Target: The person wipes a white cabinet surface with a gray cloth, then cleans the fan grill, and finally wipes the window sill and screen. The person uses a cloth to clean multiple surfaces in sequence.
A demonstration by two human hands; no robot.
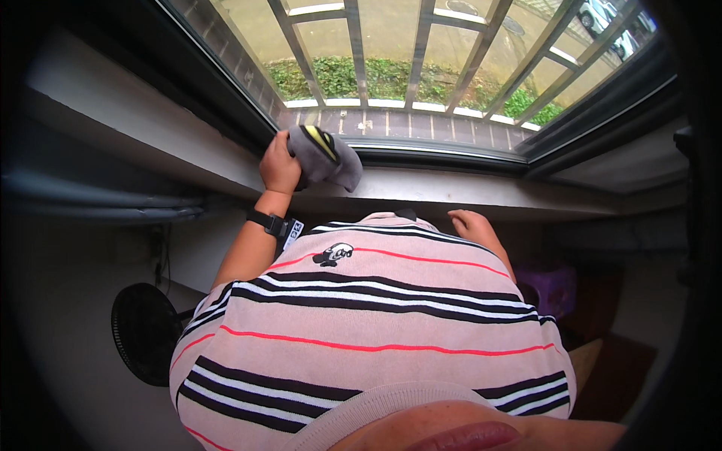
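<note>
My left hand (280,166) grips a grey cloth (324,155) with a yellow and black stripe. The cloth is bunched over the left end of the white window sill (428,186), beside the dark lower window frame (440,159). A black strap (268,221) with a printed tag circles my left wrist. My right hand (472,225) hangs low in front of my body, just on the near side of the sill's edge. Nothing shows in it, but part of it is hidden behind my striped shirt (372,310). Beyond the sill stands the window pane (389,67).
Outside the glass are metal bars (417,53), green plants (383,79) and parked cars (595,17). Grey curtain fabric (113,191) hangs at the left. A black round fan (144,332) stands behind my left arm. A purple plastic stool (555,290) is at the lower right.
</note>
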